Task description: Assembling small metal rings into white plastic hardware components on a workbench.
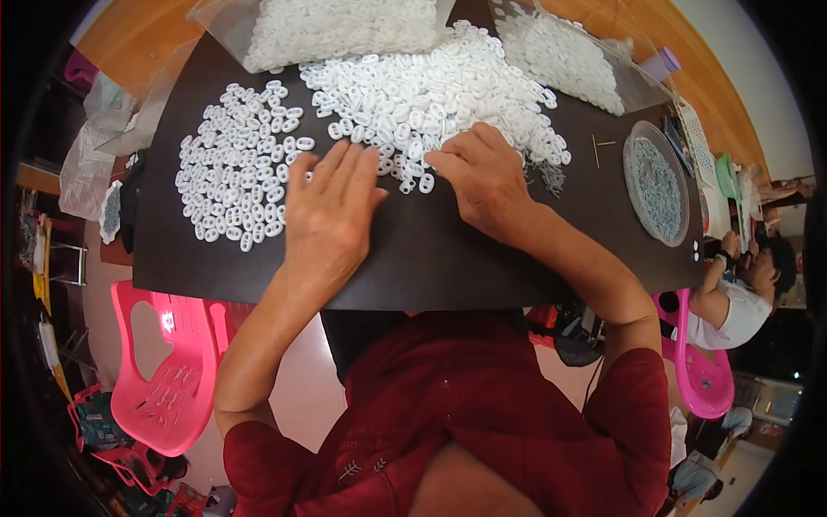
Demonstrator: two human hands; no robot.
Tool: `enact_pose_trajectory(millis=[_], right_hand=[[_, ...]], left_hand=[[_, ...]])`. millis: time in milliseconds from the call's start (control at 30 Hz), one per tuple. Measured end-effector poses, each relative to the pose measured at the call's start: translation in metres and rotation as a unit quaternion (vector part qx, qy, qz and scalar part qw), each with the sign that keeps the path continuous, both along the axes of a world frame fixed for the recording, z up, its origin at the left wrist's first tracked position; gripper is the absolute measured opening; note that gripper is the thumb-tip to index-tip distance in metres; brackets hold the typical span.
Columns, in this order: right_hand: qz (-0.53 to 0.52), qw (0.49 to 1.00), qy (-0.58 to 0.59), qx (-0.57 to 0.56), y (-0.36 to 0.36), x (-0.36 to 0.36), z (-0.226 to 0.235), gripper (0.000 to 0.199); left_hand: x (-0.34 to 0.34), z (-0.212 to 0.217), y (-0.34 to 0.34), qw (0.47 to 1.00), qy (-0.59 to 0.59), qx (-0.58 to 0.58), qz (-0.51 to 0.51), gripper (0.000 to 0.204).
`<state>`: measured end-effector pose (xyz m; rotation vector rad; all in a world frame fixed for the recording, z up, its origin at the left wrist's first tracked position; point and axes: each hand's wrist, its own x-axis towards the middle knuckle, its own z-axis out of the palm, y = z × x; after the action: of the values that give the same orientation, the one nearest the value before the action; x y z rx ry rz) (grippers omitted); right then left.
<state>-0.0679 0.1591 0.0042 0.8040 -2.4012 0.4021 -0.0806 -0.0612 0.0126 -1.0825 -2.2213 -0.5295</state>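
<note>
Small white oval plastic pieces with two holes lie on the dark table in a left pile (233, 164) and a larger, heaped middle pile (422, 95). My left hand (332, 207) is palm down between the two, fingers stretched out and touching the right edge of the left pile. My right hand (487, 181) is closed at the near edge of the middle pile, thumb and index finger brought together. Whether a piece sits between those fingertips is hidden. A few loose pieces (418, 177) lie between my hands.
Two clear bags of white pieces, a big bag (345, 30) and a right bag (560, 60), stand at the back. Grey screws fill a round tub (659, 185) on the right; a small screw heap (549, 178) lies nearer. Pink chairs (172, 370) flank me. Another person (741, 293) sits far right.
</note>
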Motion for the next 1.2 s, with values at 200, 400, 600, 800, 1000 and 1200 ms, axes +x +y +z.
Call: enact_pose_trajectory(millis=[200,400,600,800,1000,1200], right_hand=[[0.018,0.999,-0.031,-0.001,-0.015,0.007,-0.003,0.022],[0.059,0.997,-0.009,0.056,-0.025,0.001,-0.008,0.015],[0.071,0.985,0.005,0.159,-0.031,0.002,0.001,0.014],[0.006,0.999,0.040,-0.011,-0.014,0.010,0.005,0.015],[-0.016,0.999,-0.023,-0.017,-0.002,0.022,-0.004,0.015],[-0.010,0.999,-0.043,0.023,-0.007,0.021,-0.004,0.011]], left_hand=[[0.018,-0.009,-0.006,0.994,-0.028,0.100,-0.014,0.030],[0.026,-0.014,0.000,0.990,-0.052,0.127,-0.015,0.030],[0.031,-0.015,0.004,0.988,-0.067,0.141,0.008,0.030],[0.026,-0.015,0.011,0.991,-0.066,0.115,0.033,0.027],[0.019,-0.017,0.022,0.999,-0.042,-0.002,0.034,0.029],[0.021,-0.015,0.019,0.994,-0.105,0.014,0.036,0.024]])
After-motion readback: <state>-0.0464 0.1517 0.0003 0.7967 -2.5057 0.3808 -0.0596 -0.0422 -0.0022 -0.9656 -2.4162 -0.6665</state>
